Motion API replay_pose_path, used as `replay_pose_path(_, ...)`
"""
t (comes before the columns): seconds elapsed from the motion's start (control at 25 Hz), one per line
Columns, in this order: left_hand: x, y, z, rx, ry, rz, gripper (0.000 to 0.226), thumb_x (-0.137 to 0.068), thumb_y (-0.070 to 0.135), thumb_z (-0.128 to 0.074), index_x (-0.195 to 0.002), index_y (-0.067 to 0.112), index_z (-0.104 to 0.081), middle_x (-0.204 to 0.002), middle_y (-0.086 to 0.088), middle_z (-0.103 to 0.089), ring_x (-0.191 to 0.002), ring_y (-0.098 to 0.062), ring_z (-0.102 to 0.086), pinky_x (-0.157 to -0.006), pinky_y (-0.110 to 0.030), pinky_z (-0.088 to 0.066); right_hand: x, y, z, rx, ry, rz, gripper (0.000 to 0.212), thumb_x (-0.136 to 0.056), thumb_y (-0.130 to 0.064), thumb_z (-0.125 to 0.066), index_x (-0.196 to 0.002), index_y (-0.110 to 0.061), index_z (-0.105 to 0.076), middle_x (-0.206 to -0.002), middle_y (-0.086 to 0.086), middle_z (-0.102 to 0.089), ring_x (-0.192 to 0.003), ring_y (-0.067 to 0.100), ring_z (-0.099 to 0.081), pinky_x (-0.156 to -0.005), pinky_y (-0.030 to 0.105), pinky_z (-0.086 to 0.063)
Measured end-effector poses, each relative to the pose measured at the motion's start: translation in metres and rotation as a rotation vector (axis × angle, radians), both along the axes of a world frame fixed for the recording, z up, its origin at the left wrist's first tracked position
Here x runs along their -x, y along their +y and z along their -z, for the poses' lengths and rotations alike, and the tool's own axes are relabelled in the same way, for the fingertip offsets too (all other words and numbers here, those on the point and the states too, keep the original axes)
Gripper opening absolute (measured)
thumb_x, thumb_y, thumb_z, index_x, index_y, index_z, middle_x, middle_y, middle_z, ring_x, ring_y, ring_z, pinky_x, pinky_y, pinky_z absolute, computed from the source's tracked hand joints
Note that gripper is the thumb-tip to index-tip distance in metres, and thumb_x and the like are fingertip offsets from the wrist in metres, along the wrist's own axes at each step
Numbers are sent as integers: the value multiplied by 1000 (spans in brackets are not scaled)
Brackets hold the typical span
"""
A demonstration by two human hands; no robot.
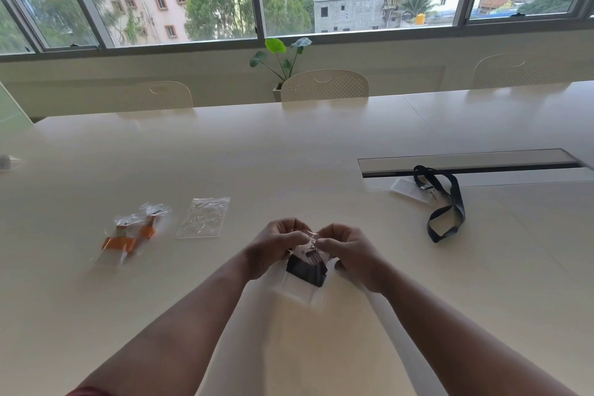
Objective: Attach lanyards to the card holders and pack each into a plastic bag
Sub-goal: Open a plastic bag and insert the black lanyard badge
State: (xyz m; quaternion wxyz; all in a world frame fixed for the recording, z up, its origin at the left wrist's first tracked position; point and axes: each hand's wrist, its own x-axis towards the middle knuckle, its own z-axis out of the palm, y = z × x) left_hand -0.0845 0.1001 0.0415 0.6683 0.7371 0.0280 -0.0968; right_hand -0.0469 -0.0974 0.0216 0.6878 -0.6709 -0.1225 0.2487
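1. Head view: we see both hands meeting over the near middle of the pale counter (289, 151), forearms reaching in from the near edge.
2. Our left hand (273, 246) has its fingers curled, pinching the top edge of a clear plastic bag (299, 291) from the left.
3. Our right hand (348, 252) mirrors it, fingers curled and pinching the same top edge from the right; the fingertips of the two hands nearly touch.
4. Inside that bag we make out a folded black lanyard (307, 270) with a metal clip near the bag's mouth, lying against a clear card holder; the holder's outline is hard to separate from the bag.
5. The bag hangs or rests just near of the hands, between the wrists; we cannot tell whether its lower end touches the counter.
6. To the left lie two packed bags with orange lanyards (131, 233), touching each other.
7. Just right of those, an empty clear bag (204, 219) lies flat.
8. Well apart on the far right, a loose black lanyard (445, 206) is looped on the counter, its clip end lying over a clear card holder (406, 189).
9. Behind that sits a long cable slot (466, 161) in the counter.
10. Beyond the far edge stand pale chairs (324, 85), a potted plant (281, 56) and a row of windows.
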Motion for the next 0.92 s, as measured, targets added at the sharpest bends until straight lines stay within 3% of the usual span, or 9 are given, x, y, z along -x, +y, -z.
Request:
replay_pose_path(0.12,4,-3,11,56,-7,-58,16,-76,20,-73,-88,8,-70,-74,-5,-65,-59,-11,-56,-54,-21,-44,1,2,11,-99,26,26,9,-93,-6,-70,-97,1,-68,-84,17,-60,-64,18,-48,-46,23,-33)
replay_pose_path(0.32,7,-5,18,72,-30,-115,22,-78,21,-76,-91,4,-71,-81,-13,-67,-68,-20,-60,-61,-27,-48,0,-1,19,-77,-83,67,7,-95,-6,-68,-88,-4,-69,-68,13,-54,-48,12,-44,-43,20,-37)
replay_pose_path(0.48,7,-6,25,172,-34,-135,29,-81,19,-76,-100,-3,-73,-91,-19,-70,-81,-30,-65,-76,-38,-54,-3,-3,21,-76,-108,137,10,-96,-2,-65,-86,-6,-66,-83,10,-62,-46,11,-48,-44,20,-41)
replay_pose_path(0.6,4,-4,25,153,-43,-94,26,-83,21,-75,-102,4,-77,-94,-18,-72,-86,-32,-64,-82,-43,-50,-4,-2,23,-55,-132,128,13,-97,-4,-63,-85,-8,-67,-62,5,-57,-44,10,-46,-44,19,-40)
replay_pose_path(0.8,1,-1,20,99,-25,-27,15,-86,25,-76,-94,13,-78,-90,-12,-73,-78,-23,-67,-71,-32,-55,-5,-4,28,-58,-120,99,13,-96,-10,-67,-84,-12,-70,-58,4,-56,-47,12,-46,-47,21,-39)
replay_pose_path(0.92,2,2,22,22,-46,-27,7,-94,16,-73,-92,10,-76,-85,-10,-71,-74,-22,-63,-67,-30,-52,-6,-2,28,-122,-60,108,15,-95,-7,-68,-83,-14,-72,-58,5,-58,-44,10,-46,-45,20,-39)
